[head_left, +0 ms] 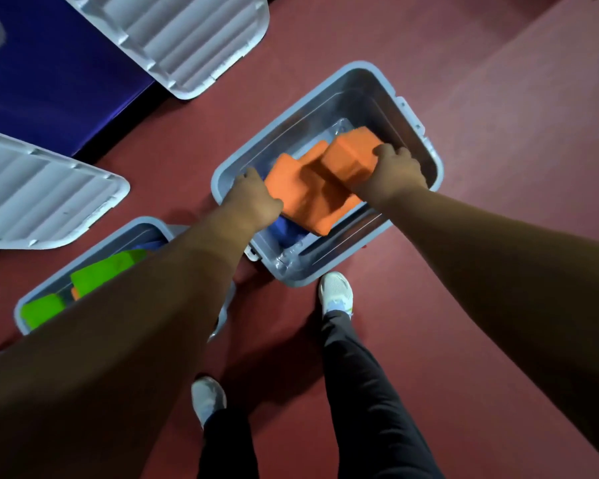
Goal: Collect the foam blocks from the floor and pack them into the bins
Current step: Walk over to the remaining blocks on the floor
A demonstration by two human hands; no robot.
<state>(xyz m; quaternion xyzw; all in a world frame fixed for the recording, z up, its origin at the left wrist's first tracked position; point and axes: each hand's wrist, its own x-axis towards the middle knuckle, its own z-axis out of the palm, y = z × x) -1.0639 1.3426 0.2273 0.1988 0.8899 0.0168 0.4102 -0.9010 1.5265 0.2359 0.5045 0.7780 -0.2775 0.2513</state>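
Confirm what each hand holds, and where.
The right hand grips the right orange foam block at its right end. The left hand grips the left orange foam block at its left edge, both over the open grey bin.

An indoor play or activity room is suggested, though the exact kind of place cannot be told. A plain dark red floor (464, 98) is seen throughout, met at one corner by a glossy blue padded mat (66, 81). Grey plastic storage bins (286, 118) are set straight on the floor, ribbed pale grey plastic lids (42, 195) laid beside them, and bright orange foam blocks (301, 188) and lime-green foam blocks (97, 271) are packed inside.
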